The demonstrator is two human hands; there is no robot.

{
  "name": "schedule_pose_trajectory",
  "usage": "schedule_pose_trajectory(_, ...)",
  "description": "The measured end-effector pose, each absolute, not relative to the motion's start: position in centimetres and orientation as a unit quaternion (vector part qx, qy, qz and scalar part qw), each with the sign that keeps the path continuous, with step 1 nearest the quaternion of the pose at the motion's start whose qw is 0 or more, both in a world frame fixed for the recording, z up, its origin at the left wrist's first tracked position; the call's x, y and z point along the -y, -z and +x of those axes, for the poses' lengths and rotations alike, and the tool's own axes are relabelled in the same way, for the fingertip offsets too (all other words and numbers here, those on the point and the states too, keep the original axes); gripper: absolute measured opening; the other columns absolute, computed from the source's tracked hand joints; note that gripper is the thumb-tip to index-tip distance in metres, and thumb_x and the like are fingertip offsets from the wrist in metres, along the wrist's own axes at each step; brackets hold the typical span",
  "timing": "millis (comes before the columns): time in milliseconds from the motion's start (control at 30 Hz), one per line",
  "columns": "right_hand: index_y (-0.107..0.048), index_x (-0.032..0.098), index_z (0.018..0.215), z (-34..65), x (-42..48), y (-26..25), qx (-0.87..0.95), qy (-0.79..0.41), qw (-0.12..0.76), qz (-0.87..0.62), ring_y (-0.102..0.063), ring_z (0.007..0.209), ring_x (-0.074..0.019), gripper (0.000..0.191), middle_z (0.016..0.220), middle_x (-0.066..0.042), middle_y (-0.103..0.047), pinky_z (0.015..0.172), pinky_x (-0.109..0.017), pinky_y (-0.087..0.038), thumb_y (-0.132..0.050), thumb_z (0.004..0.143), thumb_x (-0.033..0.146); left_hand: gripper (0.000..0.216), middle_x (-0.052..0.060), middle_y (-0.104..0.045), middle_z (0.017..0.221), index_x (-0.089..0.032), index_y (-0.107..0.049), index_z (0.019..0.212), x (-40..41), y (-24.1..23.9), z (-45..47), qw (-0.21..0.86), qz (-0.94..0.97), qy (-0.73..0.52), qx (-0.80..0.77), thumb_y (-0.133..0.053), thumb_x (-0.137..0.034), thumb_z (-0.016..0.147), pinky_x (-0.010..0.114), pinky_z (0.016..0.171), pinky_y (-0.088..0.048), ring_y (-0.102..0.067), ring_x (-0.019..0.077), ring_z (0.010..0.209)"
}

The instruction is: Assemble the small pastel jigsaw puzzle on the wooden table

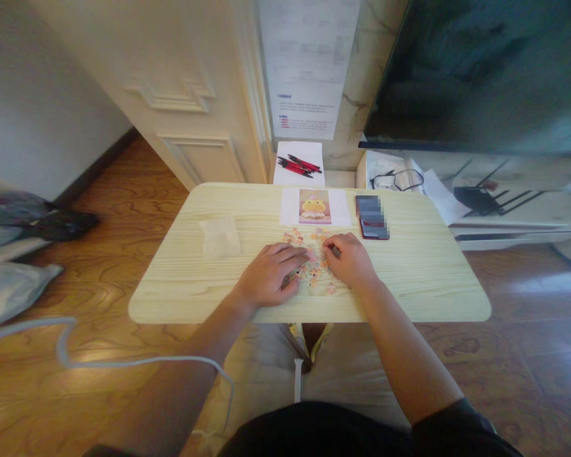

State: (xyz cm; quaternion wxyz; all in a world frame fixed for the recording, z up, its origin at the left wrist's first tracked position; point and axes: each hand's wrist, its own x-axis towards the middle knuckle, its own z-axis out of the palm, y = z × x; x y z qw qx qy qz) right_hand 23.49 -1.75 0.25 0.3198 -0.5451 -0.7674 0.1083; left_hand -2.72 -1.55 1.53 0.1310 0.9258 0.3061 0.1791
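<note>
Small pastel puzzle pieces (309,254) lie scattered in the middle of a light wooden table (428,279). My left hand (271,273) rests palm down on the left part of the pile, fingers stretched over the pieces. My right hand (349,257) sits on the right part with fingers curled, pinching at pieces; what it holds is too small to name. A picture card showing a yellow chick (315,207) lies just beyond the pieces.
A clear plastic bag (221,237) lies left of the pieces. A dark red phone (372,217) sits right of the card. Red and black pens (299,166) rest on paper behind the table. A white cable (99,363) runs across the wooden floor.
</note>
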Motion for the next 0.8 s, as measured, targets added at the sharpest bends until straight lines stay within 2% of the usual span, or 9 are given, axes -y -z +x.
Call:
schedule_pose_trajectory(133, -0.072, 0.023, 0.093, 23.53, 1.82, -0.30, 0.767, -0.103, 0.310, -0.552, -0.064, 0.096, -0.0259, 0.011, 0.096, -0.006, -0.076, 0.093, -0.040, -0.048, -0.065, 0.092, 0.014, 0.051, 0.012, -0.064, 0.148, -0.019, -0.060, 0.145, 1.47, -1.11, -2.88, 0.126, 0.893, -0.233, -0.364, -0.059, -0.031, 0.095, 0.052, 0.116, -0.044, -0.056, 0.0318, 0.136)
schedule_pose_trajectory(300, -0.073, 0.022, 0.097, 23.71, 1.95, -0.36, 0.760, -0.086, 0.306, -0.568, -0.064, 0.097, -0.0266, 0.014, 0.098, -0.007, -0.077, 0.092, -0.039, -0.048, -0.063, 0.093, 0.013, 0.038, 0.011, -0.068, 0.139, -0.021, -0.062, 0.138, 1.34, -0.74, -2.97, 0.132, 0.852, -0.275, -0.426, -0.052, -0.031, 0.102, 0.050, 0.114, -0.046, -0.059, 0.0301, 0.133)
schedule_pose_trajectory(467, -0.076, 0.021, 0.100, 23.69, 2.04, -0.36, 0.761, -0.063, 0.314, -0.564, -0.065, 0.100, -0.0274, 0.018, 0.100, -0.008, -0.076, 0.094, -0.041, -0.050, -0.061, 0.094, 0.014, 0.039, 0.010, -0.070, 0.135, -0.020, -0.059, 0.140, 1.20, -0.70, -3.13, 0.160, 0.817, -0.309, -0.460, -0.046, -0.031, 0.105, 0.047, 0.113, -0.048, -0.062, 0.0272, 0.129)
schedule_pose_trajectory(567, -0.078, 0.022, 0.100, 23.59, 2.29, -0.46, 0.772, -0.055, 0.332, -0.540, -0.065, 0.102, -0.0274, 0.019, 0.103, -0.009, -0.075, 0.096, -0.042, -0.051, -0.060, 0.095, 0.015, 0.038, 0.010, -0.069, 0.137, -0.021, -0.062, 0.138, 1.16, -0.76, -3.21, 0.163, 0.828, -0.309, -0.439, -0.047, -0.029, 0.104, 0.047, 0.114, -0.047, -0.061, 0.0272, 0.131)
schedule_pose_trajectory(667, -0.080, 0.023, 0.096, 23.57, 2.58, -0.63, 0.797, -0.068, 0.341, -0.494, -0.064, 0.103, -0.0262, 0.023, 0.105, -0.008, -0.074, 0.096, -0.042, -0.052, -0.061, 0.091, 0.011, 0.035, 0.009, -0.066, 0.144, -0.023, -0.069, 0.130, 1.27, -0.94, -3.21, 0.141, 0.878, -0.262, -0.376, -0.056, -0.028, 0.098, 0.051, 0.115, -0.044, -0.058, 0.0299, 0.135)
schedule_pose_trajectory(800, -0.083, 0.026, 0.091, 23.60, 2.69, -0.56, 0.830, -0.086, 0.345, -0.430, -0.063, 0.103, -0.0245, 0.028, 0.106, -0.006, -0.074, 0.097, -0.043, -0.051, -0.062, 0.088, 0.007, 0.043, 0.006, -0.066, 0.146, -0.029, -0.072, 0.133, 1.47, -1.24, -3.08, 0.130, 0.918, -0.208, -0.313, -0.063, -0.026, 0.092, 0.053, 0.116, -0.042, -0.056, 0.0309, 0.137)
